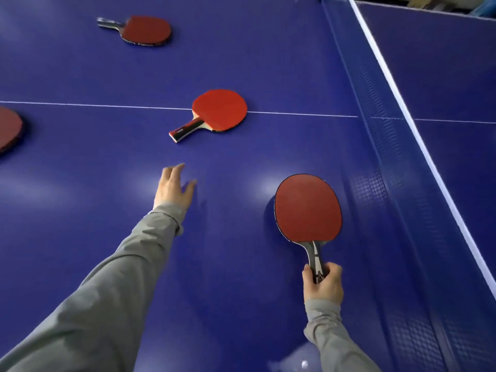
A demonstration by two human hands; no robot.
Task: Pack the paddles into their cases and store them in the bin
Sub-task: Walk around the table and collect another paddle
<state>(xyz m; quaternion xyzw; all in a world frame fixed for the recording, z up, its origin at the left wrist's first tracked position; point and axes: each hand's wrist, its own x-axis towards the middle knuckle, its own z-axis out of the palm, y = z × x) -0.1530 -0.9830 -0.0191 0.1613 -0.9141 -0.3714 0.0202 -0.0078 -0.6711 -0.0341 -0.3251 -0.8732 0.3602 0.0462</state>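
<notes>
At the far left edge, well left of the centre line [80,105] as it runs across the table [241,63], a paddle [9,128] shows only as a cut-off red blade; leave it for later. Beyond the line and well apart from it lies a far paddle [139,29], red face up, handle pointing left.

Your left hand [173,187] hovers on the near side of the line, fingers spread and relaxed, holding nothing; whether the tips touch the table, you cannot tell from here. It is near the middle paddle [212,112], whose blade lies across the line with its handle angled back toward you. That handle looks like your next target. Come in along the handle's own axis, wrap your fingers round it rather than pinching the blade, and lift straight up so the rubber does not drag on the table.

Right of that, on the near side of the line, your right hand [323,283] grips the handle of a held paddle [308,208], fingers curled round it, blade pointing away from you toward the net [375,130]. Keep it level and clear of the net while the left hand reaches.

No case or bin is in view, so you will likely need to look for them once both hands are full.
</notes>
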